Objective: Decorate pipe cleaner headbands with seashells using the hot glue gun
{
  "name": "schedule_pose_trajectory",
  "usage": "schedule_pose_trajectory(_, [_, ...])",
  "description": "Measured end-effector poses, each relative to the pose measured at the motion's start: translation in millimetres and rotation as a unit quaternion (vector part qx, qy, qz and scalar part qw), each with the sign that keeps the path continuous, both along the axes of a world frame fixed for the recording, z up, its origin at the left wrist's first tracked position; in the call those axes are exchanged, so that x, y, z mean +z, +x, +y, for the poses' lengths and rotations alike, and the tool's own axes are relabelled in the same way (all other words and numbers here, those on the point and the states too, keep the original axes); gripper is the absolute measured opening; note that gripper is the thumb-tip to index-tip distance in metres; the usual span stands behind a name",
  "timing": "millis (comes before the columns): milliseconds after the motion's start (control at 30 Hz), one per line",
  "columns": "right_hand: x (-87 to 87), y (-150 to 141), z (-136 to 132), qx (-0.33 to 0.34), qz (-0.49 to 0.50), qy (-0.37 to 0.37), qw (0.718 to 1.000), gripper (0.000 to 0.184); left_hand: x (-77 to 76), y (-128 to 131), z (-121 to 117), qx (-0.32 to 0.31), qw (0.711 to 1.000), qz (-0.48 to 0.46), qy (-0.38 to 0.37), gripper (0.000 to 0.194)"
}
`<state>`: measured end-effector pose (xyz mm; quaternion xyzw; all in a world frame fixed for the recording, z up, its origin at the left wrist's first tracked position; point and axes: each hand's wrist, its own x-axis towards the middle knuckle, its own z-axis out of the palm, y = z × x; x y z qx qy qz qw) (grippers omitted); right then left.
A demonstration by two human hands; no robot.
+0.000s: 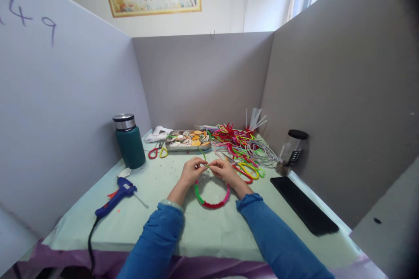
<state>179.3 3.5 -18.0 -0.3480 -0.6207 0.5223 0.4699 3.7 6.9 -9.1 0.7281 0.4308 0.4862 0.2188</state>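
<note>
My left hand (193,170) and my right hand (222,170) meet above the middle of the table, fingertips pinched close together. Between them runs a thin green pipe cleaner (203,155), its free end sticking up past my left fingers. Below the hands hangs or lies a ring (213,205) wrapped in green, red and pink fuzzy sections; its far side is hidden behind my hands. Whether the fingers also grip the ring cannot be made out. Just right of my right hand lie scissors (247,171) with red and yellow handles.
A blue glue gun (115,198) and a green bottle (130,141) stand left. Behind are a metal tray (188,148) of small pieces, another pair of scissors (158,152), coloured pipe cleaners (232,137) and coiled wire (262,153). To the right are a jar (291,150) and a black slab (304,205).
</note>
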Motion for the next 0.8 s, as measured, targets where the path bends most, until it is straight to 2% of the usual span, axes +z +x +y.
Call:
schedule_pose_trajectory(233, [-1.6,0.9,1.8,-0.001,-0.009,0.007,1.000,0.027,0.9,0.4,-0.3,-0.009,1.000,-0.017,-0.003,0.009])
schedule_pose_trajectory(400, [-1.1,1.6,1.5,0.007,-0.007,0.018,1.000,0.025,-3.2,1.1,3.4,0.006,0.995,-0.046,-0.090,0.017])
schedule_pose_trajectory(500, [-1.5,1.5,1.8,0.009,-0.007,0.017,1.000,0.025,-3.6,1.1,3.4,0.005,0.992,-0.040,-0.116,0.023])
schedule_pose_trajectory(633, [-2.4,1.6,2.8,0.011,-0.004,0.019,1.000,0.025,0.4,2.3,0.6,-0.010,0.989,-0.055,-0.139,0.027])
schedule_pose_trajectory(800, [-1.4,2.2,1.6,0.013,0.000,0.028,1.000,0.022,6.3,3.3,-3.4,-0.032,0.972,-0.113,-0.205,0.034])
